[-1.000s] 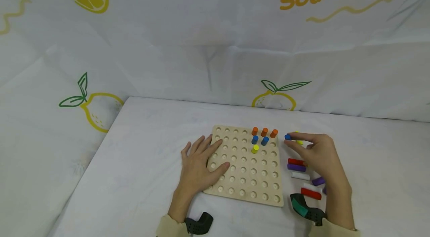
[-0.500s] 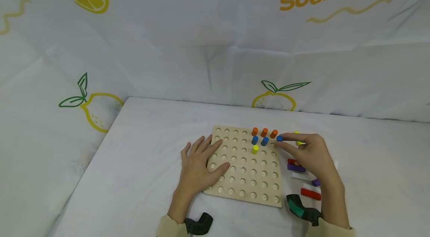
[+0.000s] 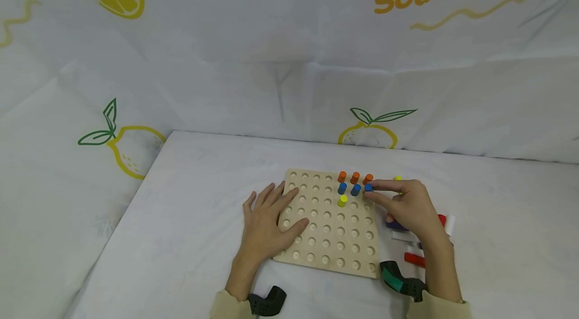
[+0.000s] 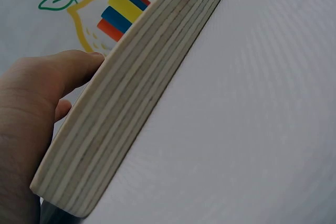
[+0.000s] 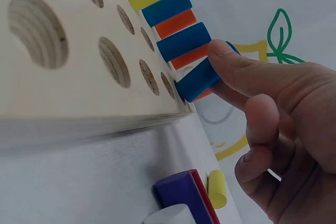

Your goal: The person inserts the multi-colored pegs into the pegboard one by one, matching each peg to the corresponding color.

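Observation:
A square wooden pegboard (image 3: 318,238) with rows of round holes lies on the white cloth. My left hand (image 3: 271,226) rests spread over its left edge, fingers straight. Between thumb and forefinger my right hand (image 3: 407,203) pinches a blue peg (image 5: 199,80), tilted, its lower end at a hole by the board's right edge. Two blue pegs (image 3: 356,190) stand in the same row. Behind them is a row of three orange pegs (image 3: 342,177), and in front stands one yellow peg (image 3: 342,201).
Right of the board lie loose pegs: a purple peg (image 5: 181,190), a red peg (image 3: 414,259), a white peg (image 5: 170,216) and a yellow peg (image 5: 217,188), some partly behind the right arm. A lemon-print cloth (image 3: 253,83) hangs behind the table.
My right hand has moved left with the blue peg, from beside the board to the hole at the end of the blue row. The left hand has stayed in place.

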Tool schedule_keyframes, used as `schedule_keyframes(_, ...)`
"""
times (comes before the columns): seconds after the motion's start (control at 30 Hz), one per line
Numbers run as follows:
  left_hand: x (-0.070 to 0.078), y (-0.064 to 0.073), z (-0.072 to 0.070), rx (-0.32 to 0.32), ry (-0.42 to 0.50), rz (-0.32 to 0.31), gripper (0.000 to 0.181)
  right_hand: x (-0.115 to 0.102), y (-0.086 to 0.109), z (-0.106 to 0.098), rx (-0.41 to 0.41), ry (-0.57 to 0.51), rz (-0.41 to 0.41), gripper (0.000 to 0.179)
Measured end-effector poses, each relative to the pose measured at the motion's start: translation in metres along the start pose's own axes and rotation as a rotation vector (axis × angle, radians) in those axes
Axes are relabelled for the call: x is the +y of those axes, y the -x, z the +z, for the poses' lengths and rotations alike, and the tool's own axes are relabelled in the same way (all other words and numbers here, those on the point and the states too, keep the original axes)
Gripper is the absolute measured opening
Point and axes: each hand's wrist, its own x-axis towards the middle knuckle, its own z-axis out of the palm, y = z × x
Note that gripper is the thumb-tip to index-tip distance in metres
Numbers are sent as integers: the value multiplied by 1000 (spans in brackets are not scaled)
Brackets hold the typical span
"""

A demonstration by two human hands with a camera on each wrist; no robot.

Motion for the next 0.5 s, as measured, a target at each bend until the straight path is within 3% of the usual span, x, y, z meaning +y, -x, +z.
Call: schedule_keyframes(0.5,0,-1,1,-4,3,-6,67,4,-3,4,6,-8,-23,34)
